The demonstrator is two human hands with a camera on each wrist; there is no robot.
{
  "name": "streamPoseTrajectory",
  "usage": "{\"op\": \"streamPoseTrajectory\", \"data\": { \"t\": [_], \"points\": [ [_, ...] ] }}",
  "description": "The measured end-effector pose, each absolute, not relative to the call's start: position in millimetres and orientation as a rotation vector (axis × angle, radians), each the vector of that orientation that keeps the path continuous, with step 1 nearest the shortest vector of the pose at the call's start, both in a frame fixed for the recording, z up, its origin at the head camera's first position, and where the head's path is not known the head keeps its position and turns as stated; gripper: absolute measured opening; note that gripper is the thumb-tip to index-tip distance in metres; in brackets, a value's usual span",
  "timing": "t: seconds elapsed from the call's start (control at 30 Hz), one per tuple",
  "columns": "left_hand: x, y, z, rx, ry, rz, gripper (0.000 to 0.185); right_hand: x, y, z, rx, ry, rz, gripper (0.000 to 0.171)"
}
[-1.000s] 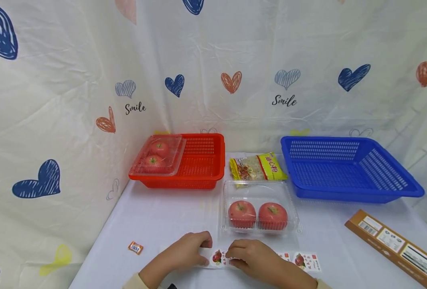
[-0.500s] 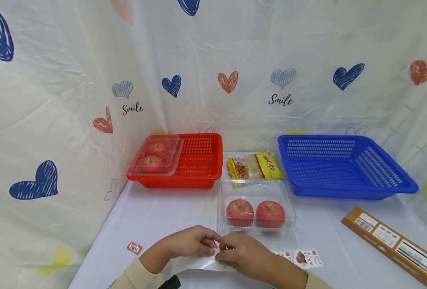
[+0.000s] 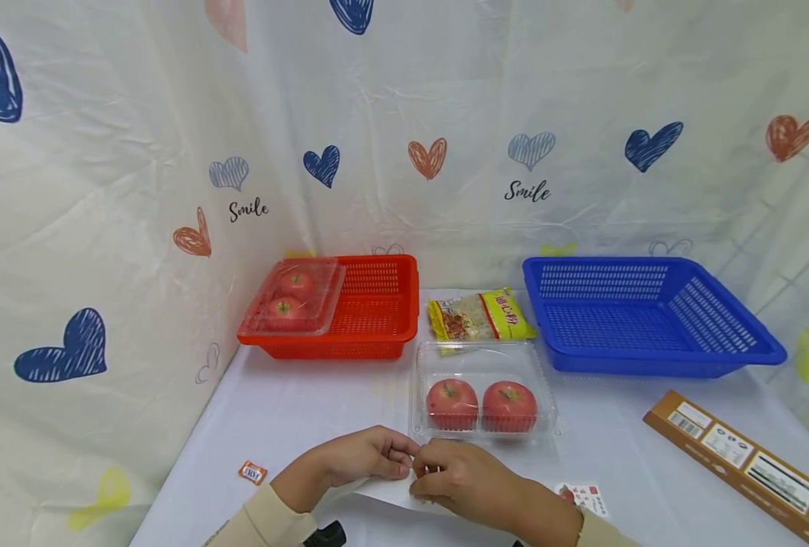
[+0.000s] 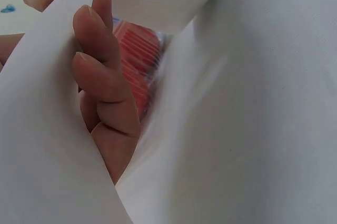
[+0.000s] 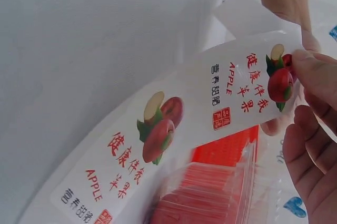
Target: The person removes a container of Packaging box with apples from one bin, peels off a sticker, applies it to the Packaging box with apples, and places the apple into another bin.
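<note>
I see both hands meet at the near edge of the counter (image 3: 295, 410), just in front of the clear box of apples (image 3: 483, 391). My left hand (image 3: 363, 458) pinches the white sticker strip (image 3: 383, 497) and lifts it off the counter. My right hand (image 3: 462, 480) pinches the apple sticker (image 5: 247, 89) at the strip's end. I think the step in hand is peeling that sticker off its backing.

Next I would need a slow, steady pull, so the sticker does not tear or curl onto itself. Then it needs a flat spot to land on.

The clear box is very close to my fingers, so I have little room forward. There is more open counter to the left, by the small orange packet (image 3: 252, 472). The long brown box (image 3: 746, 463) lies well apart, near the right edge.
</note>
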State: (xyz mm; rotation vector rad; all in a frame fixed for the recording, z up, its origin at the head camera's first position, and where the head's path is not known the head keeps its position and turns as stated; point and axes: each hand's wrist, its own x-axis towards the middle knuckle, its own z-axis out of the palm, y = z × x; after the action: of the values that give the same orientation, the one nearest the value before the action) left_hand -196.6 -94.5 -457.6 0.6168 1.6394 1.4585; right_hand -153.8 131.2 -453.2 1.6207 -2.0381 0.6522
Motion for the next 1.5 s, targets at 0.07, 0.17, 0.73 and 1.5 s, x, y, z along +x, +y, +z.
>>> {"op": "streamPoseTrajectory", "data": {
  "t": [0.07,0.17,0.73,1.5],
  "points": [
    [-197,-95,-458,0.613,1.650,1.445,0.028,-154,132,-452,1.622,-2.038,0.647,0.007],
    [-197,-96,-458,0.626,1.663,1.421,0.028,-153,134,-450,1.627,-2.069,0.651,0.012],
    [-198,-96,-460,0.696,1.927,1.250,0.013,-153,157,-443,1.620,-2.110,0.550,0.021],
    [-198,-98,-479,0.749,2.228,1.092,0.015,-151,191,-428,1.467,-2.257,0.668,0.019]
  ]
}}
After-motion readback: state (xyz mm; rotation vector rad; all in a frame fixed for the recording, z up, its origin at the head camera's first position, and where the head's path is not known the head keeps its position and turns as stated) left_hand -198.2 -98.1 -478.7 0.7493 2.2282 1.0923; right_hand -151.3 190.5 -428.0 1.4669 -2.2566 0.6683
